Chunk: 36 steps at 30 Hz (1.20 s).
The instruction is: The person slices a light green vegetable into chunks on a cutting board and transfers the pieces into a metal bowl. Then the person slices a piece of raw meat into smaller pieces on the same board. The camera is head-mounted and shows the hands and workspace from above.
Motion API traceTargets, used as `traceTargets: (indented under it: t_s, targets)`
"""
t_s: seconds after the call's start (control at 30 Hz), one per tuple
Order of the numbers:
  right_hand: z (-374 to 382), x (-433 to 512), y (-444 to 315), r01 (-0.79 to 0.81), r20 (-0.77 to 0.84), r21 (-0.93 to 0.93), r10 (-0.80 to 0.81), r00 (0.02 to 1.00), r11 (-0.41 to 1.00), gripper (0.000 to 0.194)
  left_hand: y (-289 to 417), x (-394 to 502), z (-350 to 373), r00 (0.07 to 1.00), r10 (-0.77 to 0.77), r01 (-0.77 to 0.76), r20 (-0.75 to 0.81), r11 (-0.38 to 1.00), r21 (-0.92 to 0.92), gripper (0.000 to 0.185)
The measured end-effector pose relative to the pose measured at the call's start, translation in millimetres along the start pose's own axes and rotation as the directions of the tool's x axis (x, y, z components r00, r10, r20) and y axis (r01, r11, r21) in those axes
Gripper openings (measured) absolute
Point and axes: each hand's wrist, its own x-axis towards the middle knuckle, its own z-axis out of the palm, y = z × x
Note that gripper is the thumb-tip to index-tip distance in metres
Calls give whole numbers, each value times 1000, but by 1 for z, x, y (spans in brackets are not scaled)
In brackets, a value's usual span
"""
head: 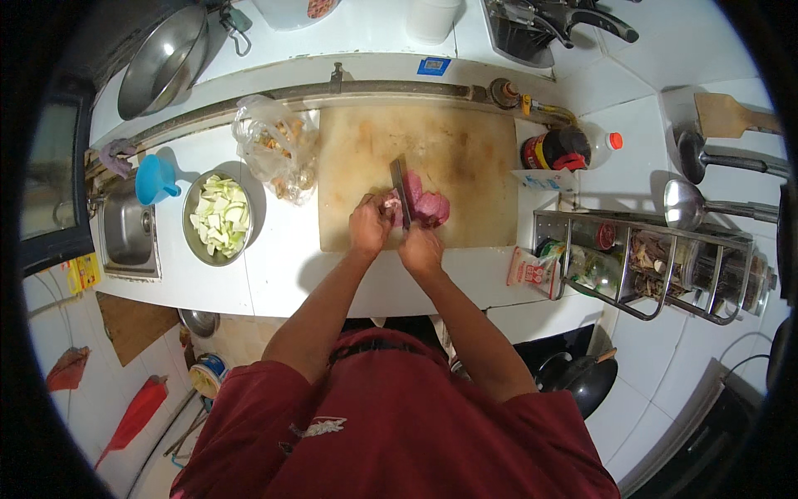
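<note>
On the counter before me lies a large, stained cutting board (361, 143). Pinkish-red raw meat (430, 206) rests near the board's front middle, partly in slices. My right hand (422, 249) grips the handle of a cleaver (401, 187), whose blade stands on edge against the meat and points away from me. Just left of the blade, my left hand (369, 223) holds a piece of the meat with its fingers curled. The blade and fingers hide part of that piece.
Left of the board are a knotted plastic bag (277, 150), a metal bowl of cut pale-green vegetable (218, 218), a blue plastic cup (156, 179) and a sink (129, 224). To the right stand a dark sauce bottle (555, 150) and a metal rack of jars (642, 262). A gas pipe (405, 89) runs behind.
</note>
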Motion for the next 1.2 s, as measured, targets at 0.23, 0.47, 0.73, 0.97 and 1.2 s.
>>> traceTargets:
  t_s: [0.23,0.47,0.73,0.97,1.2]
  targets:
    - [-29,-17,22,-48,-90,-18,46,995,999,25,-9,-3,4,999,-46,45,-4,988,-147,25]
    - [-47,-47,-2,10,-81,62,-5,997,998,27,-16,-3,3,996,-86,89,31,986,-144,27]
    - [-44,-74,7,56,15,43,-57,998,998,22,-11,-9,8,992,-103,89,-74,982,-168,21]
    - [-33,-64,2,49,3,32,-49,999,998,19,-6,-7,8,998,-34,30,-52,996,-78,22]
    - [-35,-34,-9,50,0,11,-50,999,999,16,-2,-4,5,999,28,-27,-26,999,39,25]
